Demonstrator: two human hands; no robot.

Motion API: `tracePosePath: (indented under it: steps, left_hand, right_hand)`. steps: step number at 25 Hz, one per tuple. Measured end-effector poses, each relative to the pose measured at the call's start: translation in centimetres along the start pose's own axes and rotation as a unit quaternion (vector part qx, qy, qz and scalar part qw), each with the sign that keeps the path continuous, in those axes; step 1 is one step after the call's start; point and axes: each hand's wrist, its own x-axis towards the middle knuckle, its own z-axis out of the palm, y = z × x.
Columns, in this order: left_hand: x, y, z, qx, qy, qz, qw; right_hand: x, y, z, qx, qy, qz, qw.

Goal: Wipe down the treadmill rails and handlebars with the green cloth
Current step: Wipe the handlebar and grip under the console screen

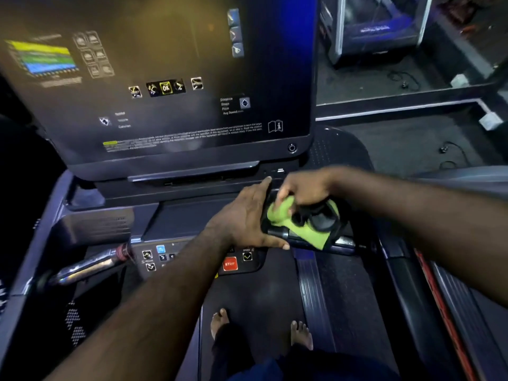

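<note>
The green cloth [298, 225], edged in black, is bunched over the right front handlebar [343, 243] of the treadmill, just below the console. My right hand [305, 189] grips the cloth from above, fingers curled into its folds. My left hand [244, 220] lies with straight fingers against the cloth's left side, thumb along the bar's lower edge. The left chrome handlebar [88, 266] sticks out bare at lower left.
The dark console panel [165, 92] with its buttons and display fills the upper left. A control strip with a red STOP button [230, 264] sits below my left wrist. My bare feet [220, 321] stand on the belt. The right side rail [406, 295] runs back beside it.
</note>
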Motion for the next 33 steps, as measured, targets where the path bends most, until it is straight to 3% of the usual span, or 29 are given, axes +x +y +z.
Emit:
tracePosePath:
  steps: [9,16,18,22,24,26,28,30,33]
  left_hand:
    - [0.0,0.4,-0.6,-0.002,-0.020,-0.018,1.000]
    - [0.0,0.1,-0.3,-0.012,-0.019,-0.014,1.000]
    - [0.0,-0.2,-0.1,-0.018,-0.016,-0.014,1.000]
    - [0.3,-0.7,0.2,-0.013,-0.016,-0.003,1.000]
    - [0.2,-0.7,0.1,0.005,-0.019,0.008,1.000]
    - [0.1,-0.4,-0.3,0.012,-0.022,0.005,1.000]
    - [0.2,-0.2,-0.4,0.026,-0.028,0.012,0.999]
    - [0.3,-0.3,-0.3,0.021,-0.018,0.026,0.999]
    - [0.3,-0.3,-0.3,-0.014,-0.007,0.018,1.000]
  right_hand:
    - [0.4,-2.8,1.0,-0.078,-0.090,0.083,0.989]
    - [1.5,-4.7,1.2,-0.140,-0.164,0.170,0.962]
    - [2.2,-4.3,1.1,-0.168,-0.146,0.178,0.959]
    - [-0.7,1.0,1.2,-0.188,-0.227,0.183,0.938]
    - [-3.4,3.8,0.9,-0.181,-0.179,0.205,0.945]
    - [-4.5,3.8,0.8,-0.221,-0.147,0.157,0.951]
    - [-3.5,2.1,1.0,-0.174,-0.117,0.099,0.973]
    - [-1.2,-0.1,1.3,-0.114,-0.035,0.019,0.993]
    - [-1.3,-0.9,-0.3,-0.059,0.064,-0.046,0.995]
